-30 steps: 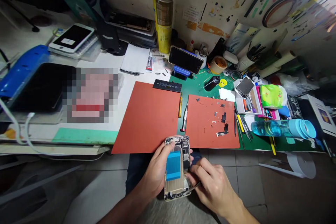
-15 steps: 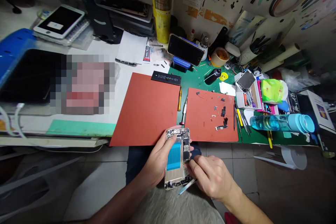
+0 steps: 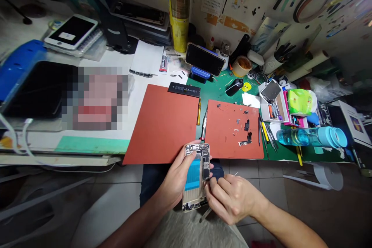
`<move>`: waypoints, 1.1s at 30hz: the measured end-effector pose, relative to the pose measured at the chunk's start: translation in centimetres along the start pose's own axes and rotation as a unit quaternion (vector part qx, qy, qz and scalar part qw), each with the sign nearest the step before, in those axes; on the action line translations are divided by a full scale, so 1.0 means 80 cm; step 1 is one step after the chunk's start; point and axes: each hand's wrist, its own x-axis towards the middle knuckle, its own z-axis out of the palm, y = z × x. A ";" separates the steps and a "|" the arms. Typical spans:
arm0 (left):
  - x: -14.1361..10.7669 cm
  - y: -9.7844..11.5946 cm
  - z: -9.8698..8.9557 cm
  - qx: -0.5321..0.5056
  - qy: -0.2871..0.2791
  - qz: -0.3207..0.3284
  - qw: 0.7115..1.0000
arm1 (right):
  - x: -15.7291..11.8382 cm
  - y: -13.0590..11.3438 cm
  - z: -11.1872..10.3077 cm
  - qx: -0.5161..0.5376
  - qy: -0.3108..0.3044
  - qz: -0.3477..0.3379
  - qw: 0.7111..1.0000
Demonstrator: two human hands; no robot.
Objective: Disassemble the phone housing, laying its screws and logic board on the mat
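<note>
My left hand point(image 3: 173, 178) is wrapped round an opened phone housing point(image 3: 193, 197), thumb on its inner face and fingertips at the right edge. The housing has blue strips point(image 3: 192, 174) in its bay and a circuit board point(image 3: 206, 162) along the right side. My right hand point(image 3: 228, 198) is closed at the housing's lower right edge. A slim metal tool point(image 3: 205, 215) pokes out below its fingers; its exact kind is unclear. One thin tip point(image 3: 236, 173) shows above the knuckles. What the right fingertips touch is hidden.
Before me lie two red-brown mats point(image 3: 165, 124), the right one bearing small phone parts point(image 3: 246, 139). A battery point(image 3: 184, 89), a gold screwdriver point(image 3: 198, 112) and a silver screwdriver point(image 3: 204, 124) lie nearby. A phone point(image 3: 205, 59) stands behind; a blue bottle point(image 3: 310, 136) lies right.
My right hand has turned and shifted slightly at the housing's edge. The tool's lower end shows less, and a thin tip now appears above the hand. The left hand keeps its hold.
</note>
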 end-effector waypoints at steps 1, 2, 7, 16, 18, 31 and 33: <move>0.000 0.000 0.000 0.000 0.001 0.000 1.000 | 0.000 0.001 0.000 -0.002 0.000 -0.005 1.000; 0.001 0.000 -0.001 -0.001 0.003 -0.001 1.000 | 0.001 0.002 0.000 -0.005 0.001 -0.008 1.000; 0.005 0.001 -0.003 0.004 0.004 0.000 1.000 | -0.001 0.006 0.003 -0.027 0.014 -0.021 0.999; 0.011 -0.001 -0.001 0.023 0.032 -0.003 0.999 | -0.005 0.004 0.007 -0.060 0.079 0.005 0.995; 0.010 -0.002 0.000 0.019 0.036 0.001 0.999 | -0.006 0.003 0.008 -0.065 0.088 0.017 0.994; 0.005 -0.003 0.002 0.025 0.062 0.039 0.997 | -0.001 -0.002 0.015 -0.112 0.148 0.087 0.979; 0.005 -0.003 0.001 0.041 0.073 0.036 0.996 | -0.001 0.002 0.009 -0.136 0.162 0.097 0.973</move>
